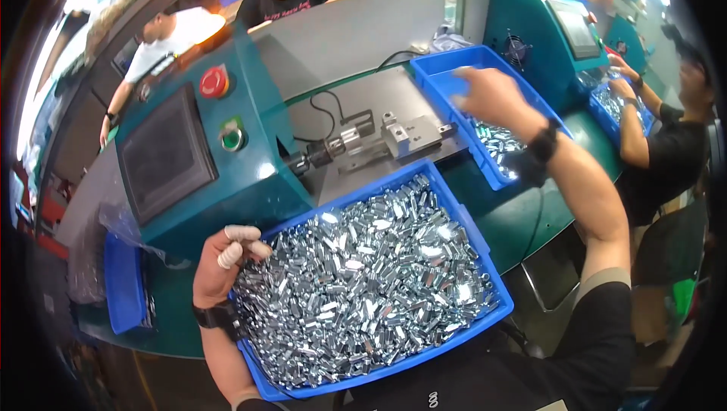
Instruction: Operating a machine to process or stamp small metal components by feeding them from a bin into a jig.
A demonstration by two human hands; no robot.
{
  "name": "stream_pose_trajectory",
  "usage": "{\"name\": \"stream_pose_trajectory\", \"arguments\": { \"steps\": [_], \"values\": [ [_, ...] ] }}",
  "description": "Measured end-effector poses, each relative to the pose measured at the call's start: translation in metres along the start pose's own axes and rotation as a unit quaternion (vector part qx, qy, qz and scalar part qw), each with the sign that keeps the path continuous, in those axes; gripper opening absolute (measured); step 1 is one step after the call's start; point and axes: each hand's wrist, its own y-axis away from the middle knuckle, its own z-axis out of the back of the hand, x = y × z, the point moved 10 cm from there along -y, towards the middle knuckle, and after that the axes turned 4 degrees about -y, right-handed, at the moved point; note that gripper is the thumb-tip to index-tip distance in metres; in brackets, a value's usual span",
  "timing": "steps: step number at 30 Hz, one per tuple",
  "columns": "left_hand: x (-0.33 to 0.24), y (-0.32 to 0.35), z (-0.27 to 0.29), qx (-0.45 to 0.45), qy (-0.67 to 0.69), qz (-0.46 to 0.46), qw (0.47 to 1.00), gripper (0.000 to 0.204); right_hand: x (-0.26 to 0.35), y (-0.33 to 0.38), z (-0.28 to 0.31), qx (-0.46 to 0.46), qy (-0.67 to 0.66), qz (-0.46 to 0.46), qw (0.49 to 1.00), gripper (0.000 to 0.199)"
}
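Note:
My left hand [223,259], with white covers on several fingertips, is at the left edge of a blue tray [496,290]. Its fingers are curled together; whatever they pinch, if anything, is too small to make out. Shiny hexagonal metal pieces [363,282] fill this tray in a deep heap. My right hand [496,97] is over a second blue tray [432,66] at the far right, its fingers smeared by motion. Fewer metal pieces [496,142] lie in that tray's near part. Between the trays and the machine, a spindle with a chuck [322,154] faces a metal fixture block [405,135].
A green machine housing [257,123] with a dark screen [166,154], a red knob [214,82] and a green-ringed button [232,137] stands at left. Another green machine [522,25] is at far right, where a co-worker's hands [622,82] work over a blue tray [617,119]. A grey partition [363,36] runs behind.

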Motion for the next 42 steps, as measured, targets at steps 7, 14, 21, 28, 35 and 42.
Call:
{"name": "stream_pose_trajectory", "arguments": {
  "steps": [7,14,21,28,35,42],
  "values": [
    [-0.012,-0.002,-0.004,0.019,-0.017,-0.008,1.0,0.052,-0.025,0.042,0.008,0.025,-0.182,-0.003,0.983,0.04],
    [-0.005,-0.004,-0.004,0.004,-0.017,0.004,1.0,0.048,0.136,0.106,-0.062,0.191,-0.105,0.259,0.941,0.032],
    [-0.008,-0.003,-0.006,0.002,-0.016,-0.003,1.0,0.05,0.144,0.105,-0.061,0.149,-0.2,0.274,0.929,0.022],
    [-0.01,-0.003,-0.005,0.004,-0.023,-0.002,1.0,0.047,0.111,0.062,-0.036,0.132,-0.453,0.107,0.875,0.017],
    [-0.009,-0.004,-0.007,-0.004,-0.009,-0.006,1.0,0.045,0.074,0.001,-0.039,0.051,-0.389,0.09,0.916,0.019],
    [-0.008,-0.004,-0.008,0.0,-0.005,-0.004,1.0,0.044,0.073,-0.007,-0.065,0.087,-0.439,0.076,0.891,0.012]
  ]
}}
